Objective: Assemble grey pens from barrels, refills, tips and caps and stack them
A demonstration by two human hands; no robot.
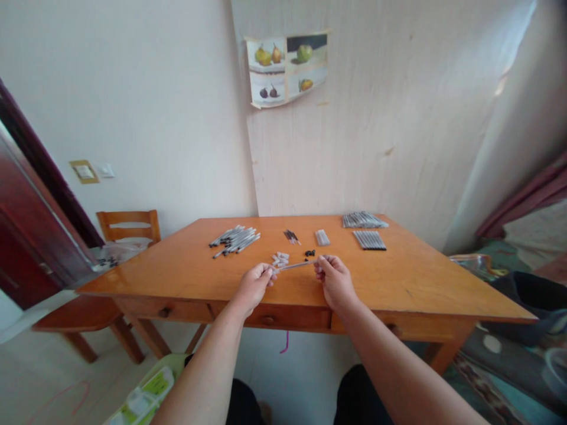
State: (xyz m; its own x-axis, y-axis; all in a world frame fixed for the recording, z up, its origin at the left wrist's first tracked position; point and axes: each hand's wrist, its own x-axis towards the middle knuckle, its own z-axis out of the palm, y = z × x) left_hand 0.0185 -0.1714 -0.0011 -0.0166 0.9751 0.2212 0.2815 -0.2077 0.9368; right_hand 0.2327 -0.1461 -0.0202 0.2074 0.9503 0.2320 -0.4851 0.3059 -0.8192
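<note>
Between my two hands a thin clear pen [297, 265] is held level just above the table's near part. My left hand [258, 281] pinches its left end with fingers closed; what else is in that grip is too small to tell. On the right end, the fingers of my right hand [332, 276] are closed too. Just beyond the pen lie short whitish translucent pieces [280, 258] and a few small black plugs [310, 253]. Farther back are thin dark-tipped refills [292, 236] and a small bundle of whitish tubes [323, 237].
A loose pile of grey-white pens with black ends [234, 240] lies on the wooden table [168, 265] at left. At right are a neat row of pens [370, 240] and a stack [364, 220]. A wooden chair [128, 227] stands left; a green bin [150, 389] is below.
</note>
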